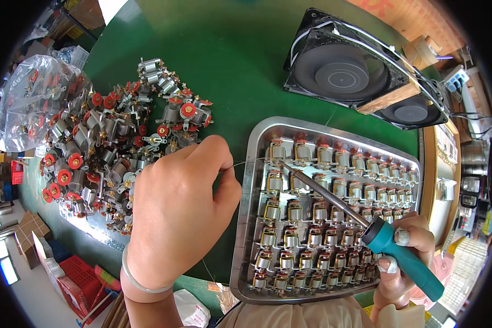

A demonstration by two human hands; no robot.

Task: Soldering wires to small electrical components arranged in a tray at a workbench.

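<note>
My left hand (pixel 183 202) pinches a thin solder wire (pixel 251 160) between thumb and fingertips, at the left edge of a metal tray (pixel 239 240). In my right hand (pixel 394 285) is a soldering iron (pixel 407 265) with a teal handle. Its tip meets or nearly meets the wire's end at the tray's far left corner, over a small metal coil part (pixel 277 148); whether they touch I cannot tell. Rows of such silvery coil parts stand in the tray. To the left lies a heap of loose coil parts (pixel 85 142) with red discs, partly hidden by my left hand.
Black fans (pixel 333 76) in a frame stand beyond the tray on the green table (pixel 224 60). A clear plastic bag (pixel 24 104) with more parts lies at the far left. Below the table's left edge are a red basket (pixel 82 279) and a cardboard box (pixel 30 235).
</note>
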